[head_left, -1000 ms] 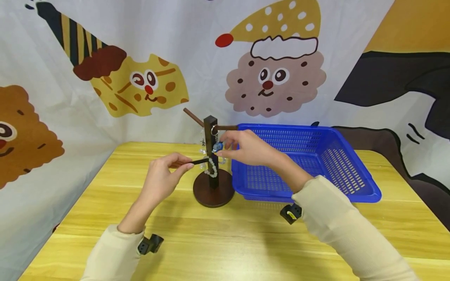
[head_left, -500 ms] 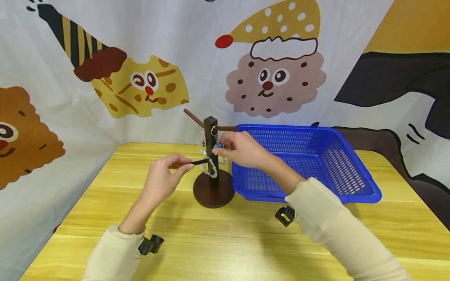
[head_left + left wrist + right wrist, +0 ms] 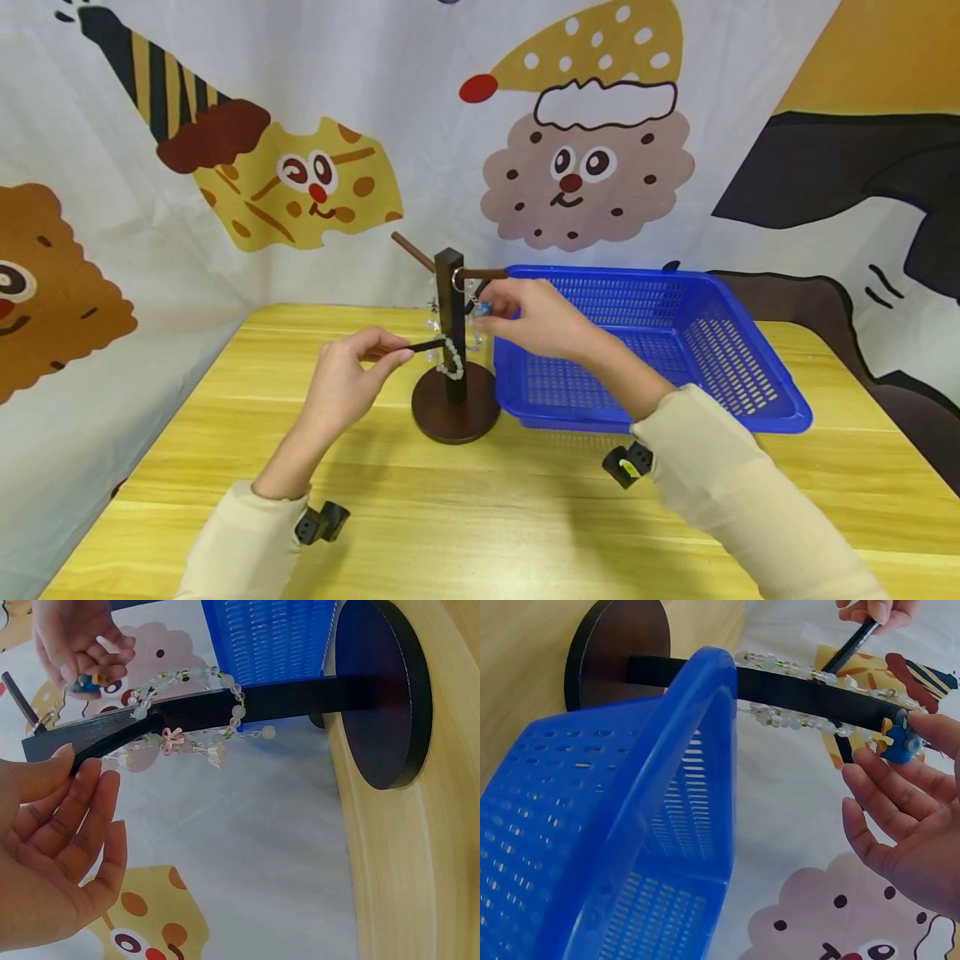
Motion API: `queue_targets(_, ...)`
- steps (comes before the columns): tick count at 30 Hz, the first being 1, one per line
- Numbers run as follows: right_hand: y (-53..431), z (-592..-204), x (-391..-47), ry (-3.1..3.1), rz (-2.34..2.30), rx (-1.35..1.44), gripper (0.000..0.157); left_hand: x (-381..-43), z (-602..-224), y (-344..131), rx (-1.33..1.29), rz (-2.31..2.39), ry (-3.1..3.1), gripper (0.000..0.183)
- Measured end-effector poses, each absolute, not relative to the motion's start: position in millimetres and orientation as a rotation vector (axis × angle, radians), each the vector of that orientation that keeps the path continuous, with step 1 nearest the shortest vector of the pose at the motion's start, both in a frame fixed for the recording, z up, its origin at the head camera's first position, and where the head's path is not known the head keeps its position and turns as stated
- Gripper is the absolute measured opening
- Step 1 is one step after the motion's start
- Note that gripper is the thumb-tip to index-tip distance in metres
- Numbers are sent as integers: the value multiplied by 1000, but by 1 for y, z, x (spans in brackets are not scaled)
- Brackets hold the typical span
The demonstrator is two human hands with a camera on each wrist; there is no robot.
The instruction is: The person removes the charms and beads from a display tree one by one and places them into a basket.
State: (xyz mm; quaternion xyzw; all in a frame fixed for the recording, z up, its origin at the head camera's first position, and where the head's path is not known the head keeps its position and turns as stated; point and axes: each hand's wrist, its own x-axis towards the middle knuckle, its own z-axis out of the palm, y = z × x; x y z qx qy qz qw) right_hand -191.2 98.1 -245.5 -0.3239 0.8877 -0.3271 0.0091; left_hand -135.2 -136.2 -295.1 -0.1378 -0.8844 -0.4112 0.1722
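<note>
A dark wooden jewellery stand (image 3: 452, 325) with a round base stands upright on the table. My left hand (image 3: 351, 371) pinches the end of one of its black pegs (image 3: 116, 742). A pale beaded bracelet (image 3: 237, 711) with a pink bow hangs from that peg around the post. On the post's right side, my right hand (image 3: 536, 318) holds a keychain's small blue figure (image 3: 901, 746) with yellow parts between thumb and fingers. The keychain's metal ring (image 3: 458, 280) is on an upper brown peg (image 3: 486, 273). More clear beads (image 3: 780, 718) hang beside the post.
A blue perforated plastic basket (image 3: 652, 421) stands right of the stand, close to its base. Another brown peg (image 3: 412, 250) points up and left. A printed cartoon cloth (image 3: 442, 158) hangs behind the wooden table (image 3: 480, 517).
My right hand dipped slightly left, then shifted right, drawing the blue figure a little away from the post. The left hand stayed still on its peg.
</note>
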Motion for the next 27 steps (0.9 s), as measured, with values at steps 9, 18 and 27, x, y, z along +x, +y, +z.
queue_targets(9, 112, -236, -188, 2782, -1036, -1014, 27, -135, -295, -136, -389, -1172, -2511, 7)
queue_targets(18, 127, -221, -184, 2791, -996, -974, 28, -135, -295, -135, -386, -1184, -2513, 7)
queue_targets(27, 142, -210, -182, 2813, -961, -982, 26, -135, -296, -136, -380, -1193, -2494, 6)
